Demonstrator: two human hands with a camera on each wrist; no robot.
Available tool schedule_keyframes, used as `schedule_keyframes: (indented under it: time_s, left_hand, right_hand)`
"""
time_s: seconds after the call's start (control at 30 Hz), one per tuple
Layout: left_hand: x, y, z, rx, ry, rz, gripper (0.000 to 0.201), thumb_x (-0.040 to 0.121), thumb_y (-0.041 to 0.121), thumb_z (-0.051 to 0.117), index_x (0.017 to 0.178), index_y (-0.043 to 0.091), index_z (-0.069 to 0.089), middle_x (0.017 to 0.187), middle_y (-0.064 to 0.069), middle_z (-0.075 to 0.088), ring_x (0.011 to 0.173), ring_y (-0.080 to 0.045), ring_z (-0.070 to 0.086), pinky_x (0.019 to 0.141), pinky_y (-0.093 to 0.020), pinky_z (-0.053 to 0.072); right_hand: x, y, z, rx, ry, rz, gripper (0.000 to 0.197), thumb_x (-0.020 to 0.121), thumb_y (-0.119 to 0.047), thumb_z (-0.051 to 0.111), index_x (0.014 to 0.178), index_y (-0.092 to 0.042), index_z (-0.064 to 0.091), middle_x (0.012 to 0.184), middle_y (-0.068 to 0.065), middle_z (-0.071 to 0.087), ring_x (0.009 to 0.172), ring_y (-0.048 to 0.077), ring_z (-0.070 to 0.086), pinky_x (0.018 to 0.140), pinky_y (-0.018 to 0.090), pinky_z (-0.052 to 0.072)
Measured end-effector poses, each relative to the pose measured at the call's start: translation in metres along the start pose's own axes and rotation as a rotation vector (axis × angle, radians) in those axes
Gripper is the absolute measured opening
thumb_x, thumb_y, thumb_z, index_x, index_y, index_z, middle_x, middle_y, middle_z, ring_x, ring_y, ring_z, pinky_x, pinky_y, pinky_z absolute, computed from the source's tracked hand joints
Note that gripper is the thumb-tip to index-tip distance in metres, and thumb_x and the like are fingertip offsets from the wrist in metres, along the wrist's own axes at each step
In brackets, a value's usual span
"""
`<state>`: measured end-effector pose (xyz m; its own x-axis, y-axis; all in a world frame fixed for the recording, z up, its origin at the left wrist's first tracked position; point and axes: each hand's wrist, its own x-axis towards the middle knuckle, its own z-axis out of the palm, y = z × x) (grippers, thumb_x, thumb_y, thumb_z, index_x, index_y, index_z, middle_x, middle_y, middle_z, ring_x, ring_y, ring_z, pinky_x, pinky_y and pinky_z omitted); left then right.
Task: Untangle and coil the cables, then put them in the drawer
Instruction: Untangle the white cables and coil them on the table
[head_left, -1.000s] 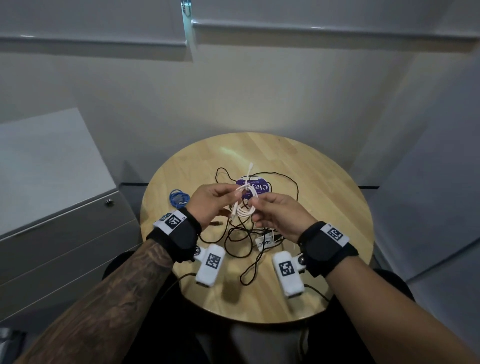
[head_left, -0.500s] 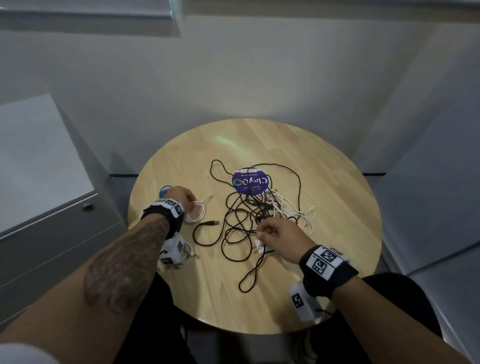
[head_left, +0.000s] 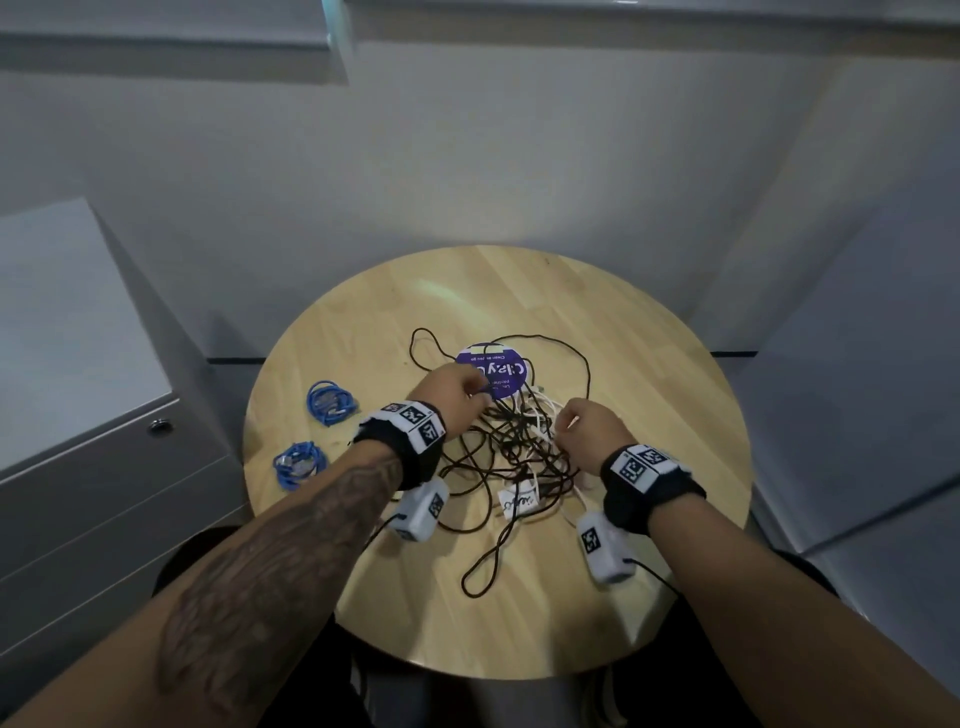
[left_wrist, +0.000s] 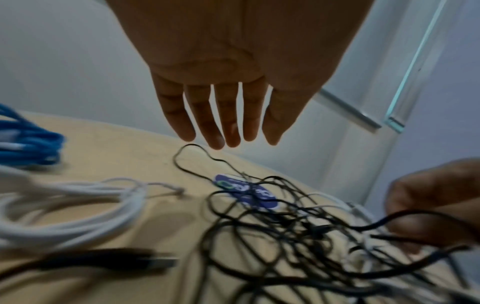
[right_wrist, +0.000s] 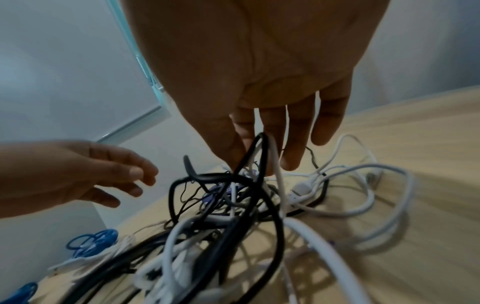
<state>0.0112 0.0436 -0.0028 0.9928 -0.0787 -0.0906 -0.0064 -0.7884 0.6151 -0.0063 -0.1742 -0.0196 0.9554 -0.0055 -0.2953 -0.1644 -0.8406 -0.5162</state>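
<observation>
I see a round table (head_left: 675, 395) under me, with my two forearms reaching in over its near edge. Nearest that edge a black loop (head_left: 485, 564) trails out of the tangle (head_left: 519, 447), which sits around the table's middle: thin black cables crossed with white ones (right_wrist: 363, 207). A small white tag (head_left: 519, 500) lies on the tangle's near side.

My right hand (head_left: 589, 434) is over the right side of the tangle. From the right wrist view its thumb and first fingers pinch a black cable (right_wrist: 255, 156) and a white one together and lift them clear of the wood; the other fingers hang straight.

My left hand (head_left: 457, 397) is at the tangle's left far side. From the left wrist view its fingers (left_wrist: 228, 119) are straight, slightly spread, and hold nothing; they hover just above a thin black loop. Whether they touch it I cannot tell.

Toward the left edge lie two blue coils, one nearer (head_left: 300, 464) and one farther (head_left: 331, 401), apart from each other and from the tangle. The left wrist view also shows a white coil (left_wrist: 78, 207) close beside the arm, with a black plug (left_wrist: 145, 262) near it.

Beyond the hands a purple round label (head_left: 501, 376) lies under the far strands.

Off the table's left stands a grey cabinet (head_left: 78, 364) with its drawer (head_left: 104, 499) closed, a lock (head_left: 157, 427) on the front.
</observation>
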Motion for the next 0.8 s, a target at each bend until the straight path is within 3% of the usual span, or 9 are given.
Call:
schedule_keyframes:
  time_s: [0.1,0.2,0.27,0.33,0.4,0.47,0.63,0.7,0.8]
  left_hand:
    - [-0.006,0.025,0.014,-0.091,-0.068,0.057,0.028,0.088,0.031,0.067,0.114,0.021,0.066,0.116,0.002,0.065,0.104,-0.017,0.061,0.093,-0.03,0.048]
    - [-0.011,0.043,0.023,-0.134,-0.13,0.141,0.048,0.087,0.026,0.067,0.133,0.024,0.055,0.132,0.005,0.058,0.107,-0.017,0.06,0.094,-0.027,0.047]
    - [-0.012,0.05,0.026,-0.174,-0.169,0.171,0.053,0.086,0.022,0.068,0.136,0.025,0.052,0.127,0.005,0.06,0.101,-0.015,0.062,0.088,-0.025,0.047]
    - [-0.014,0.058,0.027,-0.227,-0.159,0.181,0.037,0.086,0.025,0.069,0.122,0.028,0.06,0.11,0.005,0.066,0.092,-0.015,0.063,0.08,-0.025,0.048]
    - [-0.012,0.062,0.024,-0.316,-0.09,0.17,0.004,0.09,0.029,0.065,0.093,0.029,0.066,0.086,0.003,0.069,0.078,-0.017,0.065,0.072,-0.029,0.052]
    - [-0.007,0.062,0.02,-0.356,-0.008,0.141,0.015,0.092,0.027,0.061,0.078,0.023,0.067,0.071,0.003,0.069,0.069,-0.018,0.066,0.07,-0.034,0.055]
    - [-0.011,0.075,0.007,-0.275,-0.008,0.203,0.013,0.092,0.024,0.057,0.084,0.015,0.064,0.079,0.003,0.071,0.077,-0.017,0.066,0.075,-0.033,0.054]
    - [-0.015,0.077,0.006,-0.237,-0.024,0.229,0.012,0.091,0.027,0.058,0.086,0.018,0.064,0.084,0.0,0.07,0.08,-0.019,0.064,0.077,-0.034,0.053]
    - [-0.02,0.076,0.009,-0.187,-0.08,0.189,0.009,0.091,0.032,0.058,0.089,0.029,0.066,0.088,0.006,0.067,0.083,-0.018,0.064,0.079,-0.034,0.055]
  right_hand:
    - [-0.008,-0.005,-0.01,0.348,0.009,0.001,0.009,0.087,-0.008,0.063,0.087,-0.017,0.064,0.085,0.006,0.072,0.075,0.026,0.068,0.068,0.035,0.054]
    - [-0.026,-0.017,-0.029,0.676,0.006,-0.099,0.012,0.092,0.002,0.06,0.1,-0.006,0.062,0.081,0.009,0.068,0.065,0.017,0.063,0.056,0.02,0.047]
    - [-0.034,-0.025,-0.043,0.804,0.006,-0.15,0.014,0.092,0.005,0.059,0.103,-0.003,0.061,0.081,0.01,0.068,0.063,0.013,0.063,0.053,0.016,0.045]
    - [-0.04,-0.03,-0.056,0.848,-0.014,-0.177,0.014,0.093,0.005,0.059,0.103,-0.004,0.063,0.083,0.009,0.069,0.064,0.013,0.063,0.056,0.019,0.045]
    - [-0.045,-0.032,-0.066,0.826,-0.071,-0.196,0.014,0.094,0.004,0.059,0.105,-0.003,0.064,0.085,0.011,0.069,0.063,0.012,0.062,0.059,0.021,0.046]
    - [-0.048,-0.033,-0.072,0.799,-0.082,-0.206,0.014,0.094,0.002,0.059,0.103,-0.005,0.066,0.083,0.01,0.068,0.056,0.013,0.055,0.058,0.026,0.045]
    - [-0.059,-0.056,-0.094,0.653,0.161,-0.325,0.019,0.088,-0.003,0.058,0.095,-0.017,0.069,0.074,0.003,0.065,0.05,0.009,0.043,0.051,0.027,0.038]
    - [-0.065,-0.073,-0.112,0.74,0.235,-0.375,0.022,0.088,0.001,0.056,0.094,-0.016,0.068,0.072,0.001,0.062,0.048,0.008,0.039,0.049,0.025,0.035]
    - [-0.07,-0.092,-0.145,1.019,0.215,-0.432,0.026,0.091,0.006,0.048,0.09,-0.015,0.063,0.068,-0.002,0.056,0.043,0.006,0.031,0.044,0.021,0.027]
